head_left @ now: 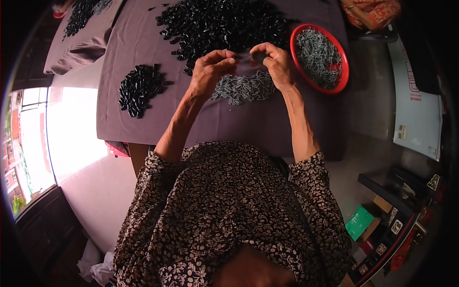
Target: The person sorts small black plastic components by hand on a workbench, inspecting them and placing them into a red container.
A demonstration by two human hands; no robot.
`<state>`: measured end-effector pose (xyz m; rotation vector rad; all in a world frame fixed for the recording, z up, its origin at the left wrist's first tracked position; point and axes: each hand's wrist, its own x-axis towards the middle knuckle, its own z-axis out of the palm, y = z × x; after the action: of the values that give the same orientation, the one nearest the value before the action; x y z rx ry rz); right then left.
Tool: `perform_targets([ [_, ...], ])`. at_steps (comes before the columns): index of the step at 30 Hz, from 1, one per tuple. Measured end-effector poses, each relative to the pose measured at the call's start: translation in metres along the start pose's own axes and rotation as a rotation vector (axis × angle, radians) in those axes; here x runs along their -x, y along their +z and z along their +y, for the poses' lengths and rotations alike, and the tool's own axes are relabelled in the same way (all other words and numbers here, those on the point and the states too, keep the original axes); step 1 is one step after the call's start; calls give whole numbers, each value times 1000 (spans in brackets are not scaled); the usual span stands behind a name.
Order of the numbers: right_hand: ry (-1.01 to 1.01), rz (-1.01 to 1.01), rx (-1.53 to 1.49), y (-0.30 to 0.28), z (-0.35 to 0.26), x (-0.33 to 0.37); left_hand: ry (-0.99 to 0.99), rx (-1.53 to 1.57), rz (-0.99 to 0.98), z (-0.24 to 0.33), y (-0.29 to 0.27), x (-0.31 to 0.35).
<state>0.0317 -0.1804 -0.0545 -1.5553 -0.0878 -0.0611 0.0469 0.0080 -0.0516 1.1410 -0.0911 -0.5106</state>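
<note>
Over the cloth-covered table, my left hand (pixel 210 71) is closed in a pinch, with a small dark bit at its fingertips too small to name. My right hand (pixel 276 64) is a short gap away, its fingers curled on a dark piece (pixel 259 57) whose kind I cannot make out. Under and between my hands lies a loose pile of small grey pins (pixel 244 88). Beyond them spreads a large heap of shiny black small parts (pixel 220 26). A smaller pile of black parts (pixel 141 90) sits to the left.
A red bowl (pixel 345 71) of grey pins stands right of my right hand. The purple tablecloth (pixel 191 126) hangs over the near edge. Another covered table (pixel 91 45) with black parts is at far left. Someone's arm (pixel 363 16) shows at top right. A cluttered shelf (pixel 387 210) stands lower right.
</note>
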Motion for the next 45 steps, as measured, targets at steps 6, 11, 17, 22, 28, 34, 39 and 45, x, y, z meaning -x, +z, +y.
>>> perform_targets([
  [6,-69,27,-21,21,-40,15,20,281,-66,-1,16,11],
  [11,-162,-2,142,23,-42,20,43,221,-48,1,24,16],
  [17,-251,35,451,26,-46,23,59,132,-21,4,24,21],
  [22,-383,38,593,28,-46,23,75,63,15,4,23,23],
  [28,-376,35,567,31,-53,27,112,-65,21,6,27,26],
  [34,-267,-60,534,27,-44,29,119,-193,-16,-4,22,30],
  [39,-12,-132,307,24,-27,39,43,-394,-26,-12,14,39],
  [45,73,-11,198,13,-12,19,-86,79,22,-21,6,41],
])
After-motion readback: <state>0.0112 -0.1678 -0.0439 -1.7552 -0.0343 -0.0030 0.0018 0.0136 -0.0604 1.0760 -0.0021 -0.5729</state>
